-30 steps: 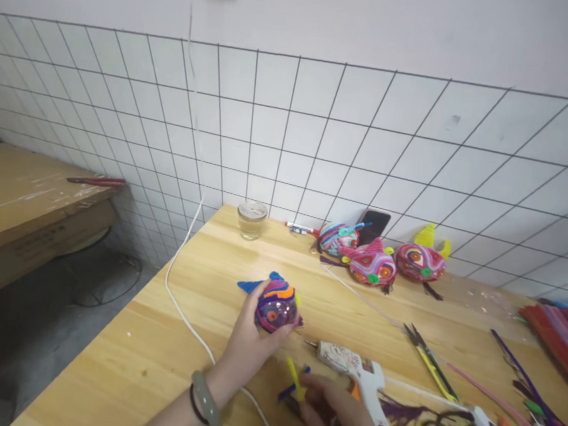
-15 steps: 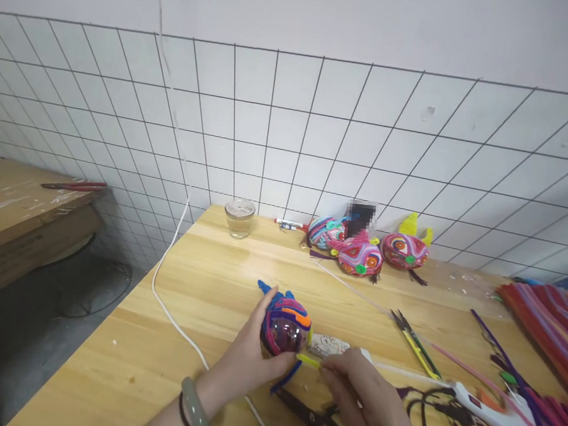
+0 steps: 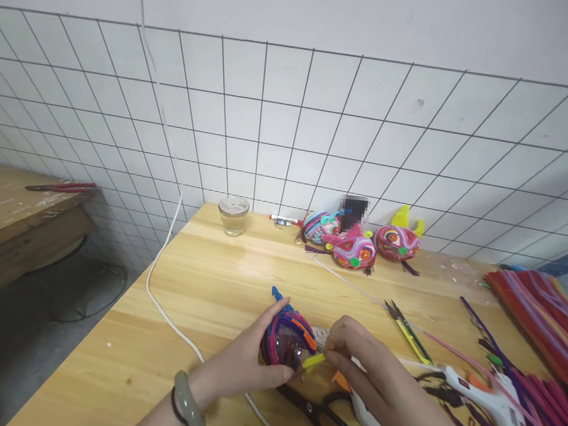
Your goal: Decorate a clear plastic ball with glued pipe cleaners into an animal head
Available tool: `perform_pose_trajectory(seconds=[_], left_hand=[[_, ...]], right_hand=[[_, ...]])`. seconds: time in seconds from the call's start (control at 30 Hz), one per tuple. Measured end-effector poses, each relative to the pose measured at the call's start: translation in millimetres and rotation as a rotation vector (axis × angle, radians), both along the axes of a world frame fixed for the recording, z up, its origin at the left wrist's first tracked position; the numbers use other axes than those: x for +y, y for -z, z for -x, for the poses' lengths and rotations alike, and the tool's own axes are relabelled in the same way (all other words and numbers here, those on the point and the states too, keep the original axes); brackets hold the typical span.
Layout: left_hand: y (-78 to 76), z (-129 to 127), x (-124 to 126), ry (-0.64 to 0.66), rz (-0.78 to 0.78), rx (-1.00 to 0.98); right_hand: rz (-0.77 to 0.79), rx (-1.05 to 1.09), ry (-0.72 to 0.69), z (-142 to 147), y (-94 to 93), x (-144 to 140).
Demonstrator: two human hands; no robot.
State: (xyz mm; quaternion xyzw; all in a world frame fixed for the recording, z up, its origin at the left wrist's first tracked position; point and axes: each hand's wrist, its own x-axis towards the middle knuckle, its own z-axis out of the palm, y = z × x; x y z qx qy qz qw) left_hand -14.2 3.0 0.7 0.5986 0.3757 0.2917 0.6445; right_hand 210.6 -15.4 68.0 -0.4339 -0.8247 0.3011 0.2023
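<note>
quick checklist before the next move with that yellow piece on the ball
1. Left hand grips the pipe-cleaner ball: ok.
2. Right hand pinches the yellow piece at the ball's side: ok.
3. Yellow piece bonded to the ball: cannot tell.
4. Glue gun within reach, lying on the table to the right: ok.
5. Scissors directly under the hands: not ok.
6. White cable away from the ball: ok.

Bare wooden table point(image 3: 216, 287) lies open from nine to twelve o'clock of the hands, crossed only by a white cord point(image 3: 164, 308). Scissors point(image 3: 324, 418) block six o'clock; glue gun point(image 3: 487, 400), snips point(image 3: 408, 332) and pipe cleaners point(image 3: 545, 318) crowd three o'clock.
</note>
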Motion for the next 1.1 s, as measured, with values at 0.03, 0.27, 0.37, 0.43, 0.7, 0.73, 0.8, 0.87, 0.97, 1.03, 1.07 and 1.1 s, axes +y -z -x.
perform_pose_trajectory(seconds=[0.03,0.27,0.37,0.43,0.7,0.73,0.8,0.87,0.97,1.03,1.07,1.1], left_hand=[[-0.8,0.3,0.2,0.001,-0.002,0.012],[-2.4,0.3,0.1,0.002,-0.008,0.017],[-2.7,0.8,0.5,0.005,-0.033,0.031],[-2.7,1.4,0.9,0.003,-0.058,0.044],[4.1,6.1,3.1,0.014,-0.081,0.005],[5.5,6.7,3.5,0.011,-0.080,-0.002],[8.1,7.7,4.2,0.006,-0.078,-0.019],[10.5,8.2,4.7,0.002,-0.081,-0.034],[13.4,8.1,5.0,-0.002,-0.089,-0.043],[14.6,7.5,5.1,-0.002,-0.094,-0.040],[14.9,7.2,5.1,-0.004,-0.095,-0.037],[14.9,6.9,5.1,-0.006,-0.097,-0.034]], right_hand=[[0.023,0.011,-0.015,0.8,-1.7,1.0],[-0.008,-0.040,-0.140,7.2,-7.8,14.1],[0.004,-0.115,-0.137,10.7,-9.6,19.1],[0.012,-0.154,-0.143,12.8,-11.9,21.6],[-0.024,-0.208,-0.225,18.1,-21.6,26.7],[-0.020,-0.212,-0.226,19.1,-23.1,26.7],[0.002,-0.228,-0.207,21.8,-26.6,26.5],[0.029,-0.255,-0.180,24.6,-30.1,26.5],[0.035,-0.265,-0.163,26.9,-32.1,27.1],[0.022,-0.263,-0.179,26.5,-30.4,27.7],[0.022,-0.266,-0.186,25.9,-28.9,28.1],[0.023,-0.272,-0.195,25.3,-27.2,28.4]])
